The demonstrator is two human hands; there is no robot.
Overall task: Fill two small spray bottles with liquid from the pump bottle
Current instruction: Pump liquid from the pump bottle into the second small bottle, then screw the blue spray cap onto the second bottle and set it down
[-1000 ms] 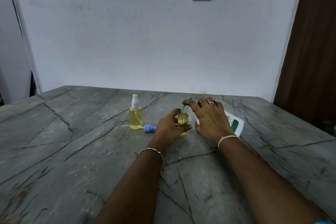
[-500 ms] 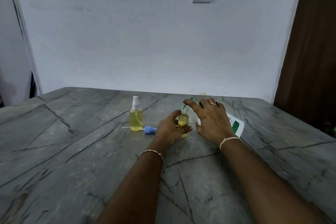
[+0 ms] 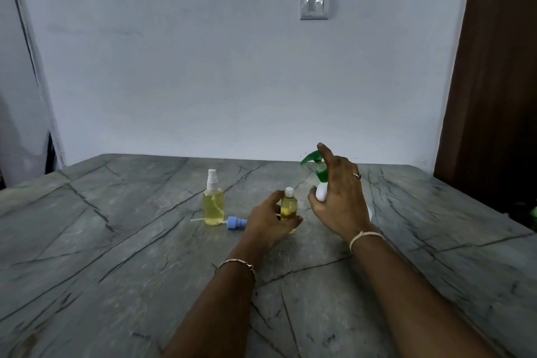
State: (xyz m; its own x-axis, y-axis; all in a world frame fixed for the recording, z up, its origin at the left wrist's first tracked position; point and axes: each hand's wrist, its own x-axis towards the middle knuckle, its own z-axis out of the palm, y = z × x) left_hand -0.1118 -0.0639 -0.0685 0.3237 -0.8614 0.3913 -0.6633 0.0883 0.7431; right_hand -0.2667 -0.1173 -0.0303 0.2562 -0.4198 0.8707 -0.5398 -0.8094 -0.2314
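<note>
1. Head view: left hand [image 3: 268,222] grips the uncapped spray bottle [image 3: 288,206], upright near the tabletop's [image 3: 116,241] far edge.
2. Right hand [image 3: 340,197] clasps the pump bottle [image 3: 321,192] just beside it, forefinger extended.

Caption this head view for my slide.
Left hand grips uncapped yellow-filled spray bottle; right hand holds green-headed white pump bottle.

Place: room in a home, plain domestic interior. Far: pale painted wall [image 3: 174,67], scuffed, with a two-rocker light switch plate [image 3: 314,3]. Right: dark brown wooden door [image 3: 494,67]. Left: wall corner [image 3: 27,46], dark gap [image 3: 52,151] at table height. Near: grey stone tabletop [image 3: 116,256] with dark veins, running back to the wall. Household goods: green-headed pump bottle [image 3: 321,195], capped spray bottle [image 3: 213,206] and uncapped spray bottle [image 3: 288,206], both with yellow liquid.
</note>
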